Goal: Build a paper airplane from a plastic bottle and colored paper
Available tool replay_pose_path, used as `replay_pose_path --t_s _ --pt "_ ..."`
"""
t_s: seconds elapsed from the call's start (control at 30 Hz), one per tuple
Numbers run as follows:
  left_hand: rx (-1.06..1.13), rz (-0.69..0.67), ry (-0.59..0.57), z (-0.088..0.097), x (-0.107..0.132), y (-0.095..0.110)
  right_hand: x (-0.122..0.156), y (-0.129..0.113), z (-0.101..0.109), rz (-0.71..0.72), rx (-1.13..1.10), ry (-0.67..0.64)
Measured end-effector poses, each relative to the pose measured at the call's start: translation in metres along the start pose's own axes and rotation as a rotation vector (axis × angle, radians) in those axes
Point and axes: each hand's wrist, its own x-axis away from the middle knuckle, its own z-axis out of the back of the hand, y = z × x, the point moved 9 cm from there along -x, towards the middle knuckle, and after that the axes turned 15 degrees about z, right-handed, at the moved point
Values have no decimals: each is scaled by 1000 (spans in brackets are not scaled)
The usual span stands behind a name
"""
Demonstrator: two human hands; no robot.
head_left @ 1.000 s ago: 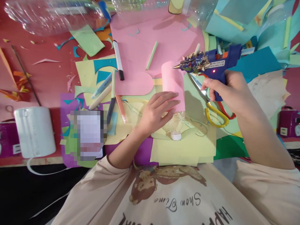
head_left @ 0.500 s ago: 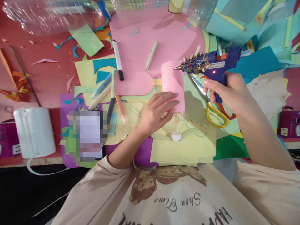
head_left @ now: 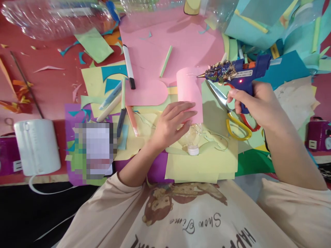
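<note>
A small plastic bottle (head_left: 192, 136) with a white cap lies with its neck toward me, pink paper (head_left: 188, 91) wrapped around its body. My left hand (head_left: 173, 122) is closed over the lower part of the paper-covered bottle, its fingers curved across the top. My right hand (head_left: 254, 98) grips a dark blue hot glue gun (head_left: 248, 73) by its handle, with the red indicator light on. The nozzle, crusted with glitter, points left, close to the far right part of the pink paper. A thin glue trace shows on the paper there. Below the gun lie scissors (head_left: 239, 128) with red and yellow handles.
Left of the bottle are several markers (head_left: 120, 122), a black-and-white marker (head_left: 129, 67) and a blurred phone (head_left: 98, 148). A white device (head_left: 37, 147) stands at the far left. Large clear bottles (head_left: 59, 17) line the back. Pink card (head_left: 155, 31) and paper scraps cover the table.
My right hand has moved the glue gun slightly to the right, its nozzle shifting toward the paper's right edge. A glue trace is visible behind it. My left hand stays on the bottle.
</note>
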Motion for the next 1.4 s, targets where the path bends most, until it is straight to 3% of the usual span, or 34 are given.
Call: replay_pose_path --t_s 0.2,0.27,0.37,0.47,0.57,0.77,0.87,0.93,1.0,1.13,1.2,1.27,1.4 --pt "-12 12 -6 0 -1 0 3 12 18 37 7 46" --pt "-22 27 -13 -1 0 -1 9 21 40 101 -82 211" --pt "-6 37 -22 -1 0 -2 26 45 75 131 -38 422" --pt "11 37 -24 -1 0 -2 49 73 103 49 174 521" --pt "-8 27 -21 0 0 -1 69 84 126 45 467 559" --pt "1 5 2 2 0 1 92 113 150 -30 768 509" --pt "3 10 -4 1 0 0 98 109 155 -25 983 580" --pt "2 12 -6 1 0 0 99 92 148 3 1060 668" --pt "-4 17 -9 0 0 0 88 74 127 72 966 632" --pt "-24 27 -28 -1 0 -2 49 37 39 352 723 134" --pt "-31 27 -38 -2 -1 -1 40 29 13 402 716 27" --pt "-36 23 -35 -1 -1 0 34 32 4 378 730 0" --pt "-7 11 -11 1 -1 1 29 39 7 307 731 27"
